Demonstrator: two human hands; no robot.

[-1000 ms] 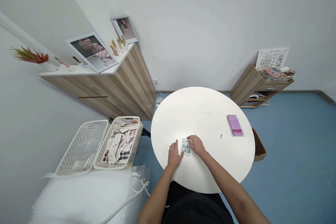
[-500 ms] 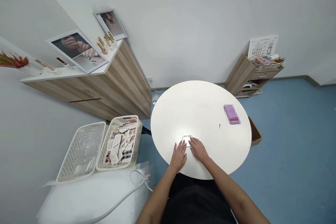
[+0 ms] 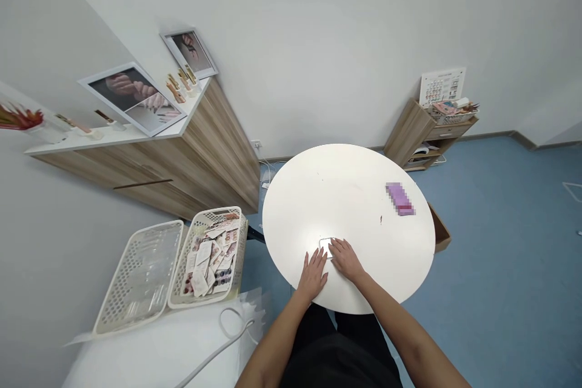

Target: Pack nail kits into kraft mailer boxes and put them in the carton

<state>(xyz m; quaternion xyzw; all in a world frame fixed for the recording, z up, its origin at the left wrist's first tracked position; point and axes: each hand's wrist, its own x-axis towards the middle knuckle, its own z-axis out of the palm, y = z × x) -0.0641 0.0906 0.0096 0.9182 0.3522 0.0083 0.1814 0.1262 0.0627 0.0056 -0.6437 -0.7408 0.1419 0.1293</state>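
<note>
On the white oval table (image 3: 295, 194) lies a small flat white square piece with a thin greyish outline (image 3: 325, 245), near the edge closest to me; its exact kind is too small to tell. My left hand (image 3: 313, 276) rests flat, fingers stretched out and apart, with the fingertips just below and left of the piece. My right hand (image 3: 346, 259) lies palm down, its fingertips resting on the right edge of the piece and hiding part of it. Neither hand is lifted from the tabletop.
A pixelated purple item (image 3: 400, 199) lies on the table's right. Left of it stand a white basket of cards (image 3: 243, 248), another white basket (image 3: 131, 279) and a wooden cabinet (image 3: 227, 157) with framed pictures (image 3: 136, 97). A small wooden shelf (image 3: 404, 130) stands at the back right.
The view has shifted slightly. My left hand's fingertips have come down from the left side of the white piece to below it. My right hand stays at its right edge.
</note>
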